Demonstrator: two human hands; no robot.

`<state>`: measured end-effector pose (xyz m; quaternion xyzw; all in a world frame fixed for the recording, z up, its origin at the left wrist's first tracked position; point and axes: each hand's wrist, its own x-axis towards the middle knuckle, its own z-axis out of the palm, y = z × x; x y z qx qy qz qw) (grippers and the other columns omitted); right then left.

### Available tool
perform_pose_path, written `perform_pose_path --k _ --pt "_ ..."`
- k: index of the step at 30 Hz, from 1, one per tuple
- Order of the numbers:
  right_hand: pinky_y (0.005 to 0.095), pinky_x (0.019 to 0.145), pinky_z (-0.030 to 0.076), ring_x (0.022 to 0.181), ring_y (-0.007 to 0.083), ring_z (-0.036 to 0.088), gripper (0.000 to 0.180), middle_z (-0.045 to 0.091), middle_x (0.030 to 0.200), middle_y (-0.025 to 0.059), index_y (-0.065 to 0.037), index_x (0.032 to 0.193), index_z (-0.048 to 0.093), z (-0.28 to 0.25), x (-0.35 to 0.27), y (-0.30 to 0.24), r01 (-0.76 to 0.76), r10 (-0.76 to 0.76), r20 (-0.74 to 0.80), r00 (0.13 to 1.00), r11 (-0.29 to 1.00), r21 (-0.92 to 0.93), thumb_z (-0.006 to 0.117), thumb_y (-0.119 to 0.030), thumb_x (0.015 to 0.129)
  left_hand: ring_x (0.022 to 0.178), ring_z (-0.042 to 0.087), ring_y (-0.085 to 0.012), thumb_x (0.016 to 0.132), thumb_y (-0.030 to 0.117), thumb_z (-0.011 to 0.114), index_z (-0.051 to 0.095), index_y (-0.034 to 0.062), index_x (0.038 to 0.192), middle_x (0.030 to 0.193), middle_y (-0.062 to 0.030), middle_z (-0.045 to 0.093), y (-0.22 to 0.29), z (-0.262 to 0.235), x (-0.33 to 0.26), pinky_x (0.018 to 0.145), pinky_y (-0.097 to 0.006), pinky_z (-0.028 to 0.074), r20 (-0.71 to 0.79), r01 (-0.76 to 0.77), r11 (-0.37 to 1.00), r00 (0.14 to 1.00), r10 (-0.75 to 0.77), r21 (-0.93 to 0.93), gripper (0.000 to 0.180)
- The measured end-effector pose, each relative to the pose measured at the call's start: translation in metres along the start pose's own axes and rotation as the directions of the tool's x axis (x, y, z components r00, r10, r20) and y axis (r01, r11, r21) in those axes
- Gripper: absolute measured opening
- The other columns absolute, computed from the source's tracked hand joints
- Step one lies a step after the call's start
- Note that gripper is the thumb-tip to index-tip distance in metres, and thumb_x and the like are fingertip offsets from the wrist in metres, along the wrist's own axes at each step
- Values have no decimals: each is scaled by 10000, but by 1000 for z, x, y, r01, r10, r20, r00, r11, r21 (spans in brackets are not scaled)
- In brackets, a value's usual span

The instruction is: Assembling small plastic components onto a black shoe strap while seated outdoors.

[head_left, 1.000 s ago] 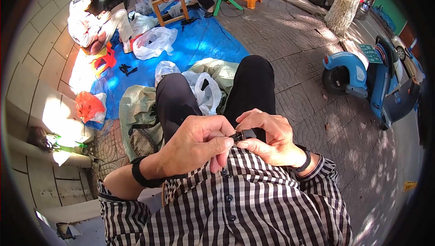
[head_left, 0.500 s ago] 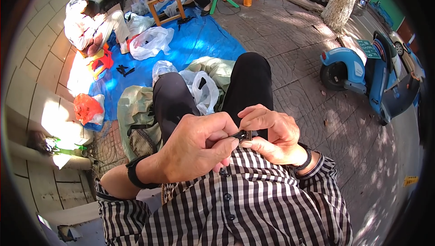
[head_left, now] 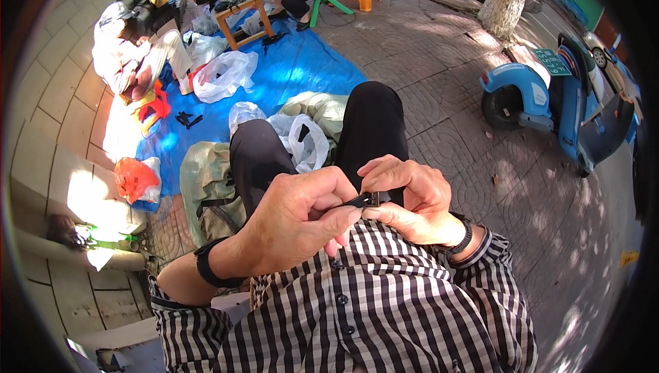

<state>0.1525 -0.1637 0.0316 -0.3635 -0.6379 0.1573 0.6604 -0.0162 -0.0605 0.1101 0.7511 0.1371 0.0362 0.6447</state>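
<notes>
Between my thumb and fingers, my left hand (head_left: 302, 212) pinches a thin black strap-like piece (head_left: 355, 201), its tip pointing right. Facing it, my right hand (head_left: 412, 201) grips a small dark squarish piece that looks like a buckle (head_left: 373, 199) between thumb and forefinger. The two pieces meet in front of my shirt, above my lap. Whether they are joined I cannot tell, as my fingertips cover part of both.
Beyond my knees, a blue tarp (head_left: 309, 64) carries white plastic bags (head_left: 225, 76) and small black pieces (head_left: 188, 120). People sit around it near a wooden stool (head_left: 240, 19). A red bag (head_left: 134, 179) lies at left; a blue scooter (head_left: 518, 91) stands at right.
My hands stay close together in nearly the same place. More of the black strap-like piece shows between them now. The view has shifted slightly.
</notes>
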Motion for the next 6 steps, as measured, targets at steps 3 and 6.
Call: perform_pose_path --k 3,6 --pt "431 800 487 726 236 636 243 643 765 135 38 864 595 -7 0 0 71 -70 11 997 993 -91 739 -123 754 572 592 -89 897 67 561 516 -41 920 685 -86 618 -3 1 7 517 -197 474 24 9 998 1000 -8 -61 120" --pt "438 796 490 724 241 638 238 645 765 131 36 877 610 -15 -2 -3 91 -91 6 996 983 -162 730 -137 766 583 597 -96 898 69 559 516 -39 932 700 -95 620 -4 2 16 528 -194 476 61 7 997 998 -2 -76 122"
